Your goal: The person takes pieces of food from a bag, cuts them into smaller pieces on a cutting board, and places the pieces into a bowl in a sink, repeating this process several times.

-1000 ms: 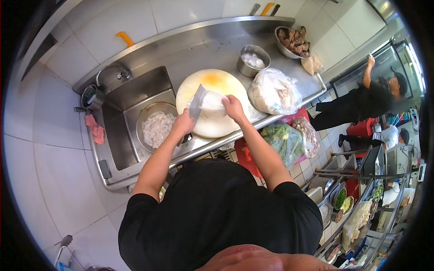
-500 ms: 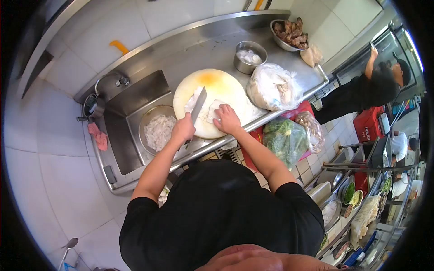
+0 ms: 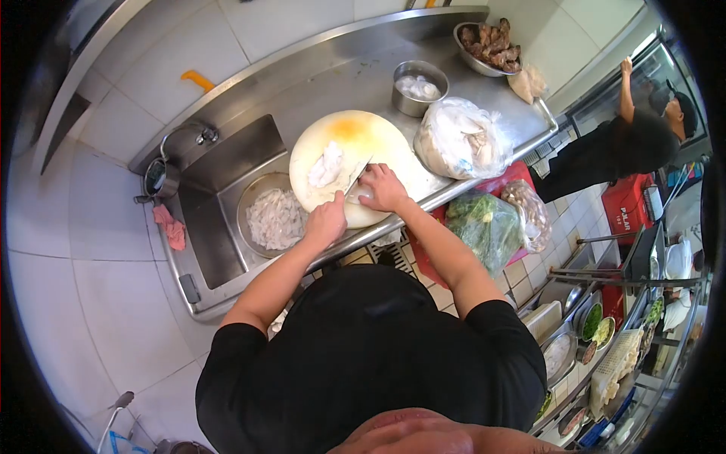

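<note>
Steel worktop (image 3: 333, 83) runs along the tiled wall and carries a round, pale cutting board (image 3: 344, 147), the landmark for everything else. Left of the board a sink (image 3: 219, 163) is sunk into the steel, and in it sits a metal bowl of cut white pieces (image 3: 274, 218). Right of the board lies a bulging clear bag (image 3: 457, 140); beyond the board stands a small steel pot (image 3: 418, 87), and farther right of that a bowl of brown meat (image 3: 488, 47). On the board's middle rests a heap of white pieces (image 3: 327, 165). At the board's near edge the right hand (image 3: 382, 187) lies curled, fingers pressing down on a white piece (image 3: 358, 194). Just left of it the left hand (image 3: 327, 220) is closed around the handle of a knife (image 3: 355, 176), whose blade meets that piece.
</note>
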Tool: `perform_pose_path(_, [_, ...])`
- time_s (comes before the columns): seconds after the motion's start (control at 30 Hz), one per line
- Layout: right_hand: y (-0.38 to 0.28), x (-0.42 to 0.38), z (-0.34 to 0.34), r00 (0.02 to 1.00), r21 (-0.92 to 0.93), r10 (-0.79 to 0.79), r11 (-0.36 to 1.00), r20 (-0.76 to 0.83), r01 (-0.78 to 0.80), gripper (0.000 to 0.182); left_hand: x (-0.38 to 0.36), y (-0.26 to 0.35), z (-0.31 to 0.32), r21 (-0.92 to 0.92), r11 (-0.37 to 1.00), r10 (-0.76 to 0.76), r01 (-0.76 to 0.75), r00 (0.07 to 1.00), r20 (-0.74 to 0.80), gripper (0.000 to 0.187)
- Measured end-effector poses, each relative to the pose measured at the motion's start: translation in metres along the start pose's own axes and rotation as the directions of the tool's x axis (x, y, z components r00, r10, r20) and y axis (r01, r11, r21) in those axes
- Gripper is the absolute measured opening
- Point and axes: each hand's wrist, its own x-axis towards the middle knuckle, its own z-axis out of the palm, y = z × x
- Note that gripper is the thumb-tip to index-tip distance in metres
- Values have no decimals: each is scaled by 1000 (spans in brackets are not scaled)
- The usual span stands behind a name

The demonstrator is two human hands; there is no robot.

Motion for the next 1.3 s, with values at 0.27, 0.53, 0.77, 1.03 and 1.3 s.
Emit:
perform_pose_path(0.27, [-1,-1,0,999,46,33,998,-39,-32,48,40,6,-5,-2,1000,14,-14,998,63,32])
perform_pose_path(0.53, [3,-16,5,986,100,105,991,-130,-93,45,-85,-61,-12,-3,993,-114,117,968,224,35])
perform_pose_path(0.77, [3,-4,-10,999,53,16,998,-39,-14,45,6,14,-22,-59,998,-10,14,998,65,38])
perform_pose_path(1.03, [3,-11,-4,989,52,134,990,-62,-130,47,-42,-10,7,-104,991,-70,89,982,176,36])
perform_pose_path(1.3, [9,-27,-9,981,108,-55,991,-186,75,44,-43,-4,-37,-19,999,-38,42,988,150,37])
